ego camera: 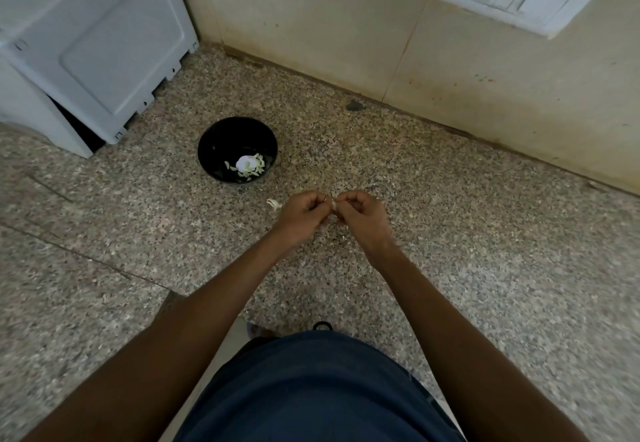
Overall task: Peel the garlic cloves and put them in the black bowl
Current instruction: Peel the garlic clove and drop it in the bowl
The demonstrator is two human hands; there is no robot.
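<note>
1. A round, glossy black bowl (237,149) sits left of frame centre on the speckled granite counter (450,233); pale peeled cloves (250,165) lie in a small heap in its bottom; a scrap of papery skin (273,204) lies just below the bowl.
2. The garlic clove (334,204) between the hands is mostly hidden, only a white sliver showing.
3. The left hand (300,214) and the right hand (360,214) meet at centre, fingers curled, fingertips pinching the clove.

dim, soft light; wide-angle bending at edges.
</note>
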